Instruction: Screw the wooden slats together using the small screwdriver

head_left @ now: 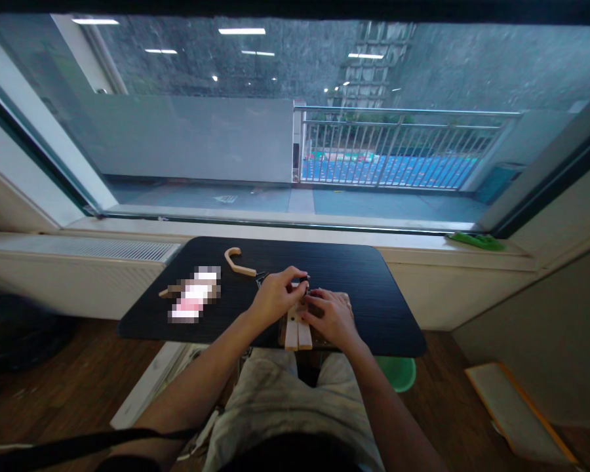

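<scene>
Over the near edge of a small black table (373, 288), my two hands meet above a light wooden piece (297, 333) made of two flat slats. My left hand (275, 296) is closed in a pinch on a small dark tool or part (305, 280) that is too small to name. My right hand (330, 316) lies on the wooden piece with its fingers curled, pressing it down; its fingertips touch the same small dark part. A curved wooden hook-shaped piece (236, 261) lies on the table further back on the left, apart from both hands.
A blurred-out pink and white patch (195, 301) lies on the table's left part, with a wooden stick (164, 292) beside it. Behind the table runs a window sill (285, 229) with a green object (476, 241). A green stool (399, 373) stands under the table; a flat board (516, 413) lies on the floor at right.
</scene>
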{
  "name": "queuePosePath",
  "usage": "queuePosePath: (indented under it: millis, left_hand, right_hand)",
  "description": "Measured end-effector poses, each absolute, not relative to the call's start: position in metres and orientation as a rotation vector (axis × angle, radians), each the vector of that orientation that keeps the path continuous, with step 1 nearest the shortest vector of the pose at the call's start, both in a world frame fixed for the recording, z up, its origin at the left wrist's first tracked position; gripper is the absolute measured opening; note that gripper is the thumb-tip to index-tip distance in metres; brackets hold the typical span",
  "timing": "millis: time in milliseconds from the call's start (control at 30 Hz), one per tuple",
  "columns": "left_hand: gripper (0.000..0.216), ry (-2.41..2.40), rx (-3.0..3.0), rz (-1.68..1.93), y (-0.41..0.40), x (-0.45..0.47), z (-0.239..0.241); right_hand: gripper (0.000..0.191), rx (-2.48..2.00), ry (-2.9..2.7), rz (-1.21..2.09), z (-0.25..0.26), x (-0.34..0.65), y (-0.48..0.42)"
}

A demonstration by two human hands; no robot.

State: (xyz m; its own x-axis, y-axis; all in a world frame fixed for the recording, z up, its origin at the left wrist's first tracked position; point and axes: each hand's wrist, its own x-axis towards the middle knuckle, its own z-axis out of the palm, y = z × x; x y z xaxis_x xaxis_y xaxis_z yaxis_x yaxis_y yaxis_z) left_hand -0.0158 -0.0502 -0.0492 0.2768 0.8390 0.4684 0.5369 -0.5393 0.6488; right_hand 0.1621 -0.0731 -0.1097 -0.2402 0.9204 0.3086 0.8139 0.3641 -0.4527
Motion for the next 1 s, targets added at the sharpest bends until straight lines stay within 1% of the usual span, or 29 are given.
queuePosePath:
  millis: [333, 700, 1000]
  left_hand:
    - [0.019, 1.219, 2.144, 1.117, -0.0509, -0.0155, -0.0504]
    - [0.019, 1.069, 2.108, 1.055, -0.0505, -0.0165, -0.0481]
    - [0.018, 1.05, 2.092, 1.085, -0.0507, -0.0144, -0.0481]
  right_hand:
    - [0.03, -1.49, -2.105, 0.262, -0.1089, 0.1618, -0.0732]
    - [0.029, -1.476, -2.109, 0.239, -0.11, 0.1622, -0.0733]
    - [0.03, -1.473, -2.112, 0.244, -0.1116, 0.1627, -0.0727]
